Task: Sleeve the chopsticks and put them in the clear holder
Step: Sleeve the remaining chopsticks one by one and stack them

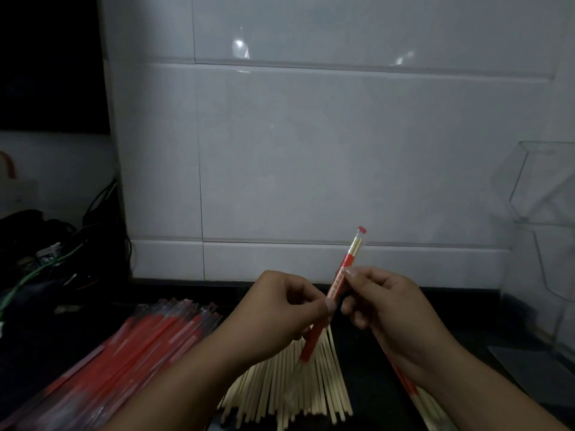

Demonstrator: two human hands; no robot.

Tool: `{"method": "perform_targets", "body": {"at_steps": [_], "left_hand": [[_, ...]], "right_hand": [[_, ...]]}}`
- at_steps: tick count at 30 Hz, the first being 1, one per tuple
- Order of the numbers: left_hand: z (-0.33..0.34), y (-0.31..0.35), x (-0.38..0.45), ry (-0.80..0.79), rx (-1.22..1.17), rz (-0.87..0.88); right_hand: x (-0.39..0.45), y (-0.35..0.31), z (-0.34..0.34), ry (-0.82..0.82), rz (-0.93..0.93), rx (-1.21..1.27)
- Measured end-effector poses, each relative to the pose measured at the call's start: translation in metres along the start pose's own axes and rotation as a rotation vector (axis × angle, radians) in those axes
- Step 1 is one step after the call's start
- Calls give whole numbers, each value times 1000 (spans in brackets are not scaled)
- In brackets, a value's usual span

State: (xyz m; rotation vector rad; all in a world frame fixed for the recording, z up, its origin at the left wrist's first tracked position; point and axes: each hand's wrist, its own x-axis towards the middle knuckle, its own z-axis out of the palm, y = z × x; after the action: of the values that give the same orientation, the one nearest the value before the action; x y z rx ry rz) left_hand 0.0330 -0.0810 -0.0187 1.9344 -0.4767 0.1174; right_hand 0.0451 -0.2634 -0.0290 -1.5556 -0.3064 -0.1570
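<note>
My left hand [280, 309] and my right hand [382, 306] both pinch one red-and-clear sleeve [342, 275] with a pair of chopsticks inside it, held tilted above the counter with its top pointing up and right. Under my hands lies a fanned pile of bare wooden chopsticks [298, 387]. A stack of empty red sleeves [130, 353] lies at the left. The clear holder [541, 188] stands at the right edge against the wall. Another sleeved pair [413, 393] lies under my right wrist.
White tiled wall [311, 150] rises behind the dark counter [367, 362]. Tangled cables and dark objects [46, 253] crowd the far left.
</note>
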Motion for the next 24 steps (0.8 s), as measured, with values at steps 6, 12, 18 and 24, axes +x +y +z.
{"method": "perform_targets", "body": {"at_steps": [6,12,18,24], "left_hand": [[-7,-1,0,52,141,8],[-43,-30,12,411,709,-65],[-65,-60,15,401,1069,-268],[-70,-77,15,183,1173,-480]], "right_hand": [[21,-10,-37,235,19,-41],[31,12,-81,147,300,-694],[39,36,-80,153,310,-988],[38,33,-76,193,195,-1106]]}}
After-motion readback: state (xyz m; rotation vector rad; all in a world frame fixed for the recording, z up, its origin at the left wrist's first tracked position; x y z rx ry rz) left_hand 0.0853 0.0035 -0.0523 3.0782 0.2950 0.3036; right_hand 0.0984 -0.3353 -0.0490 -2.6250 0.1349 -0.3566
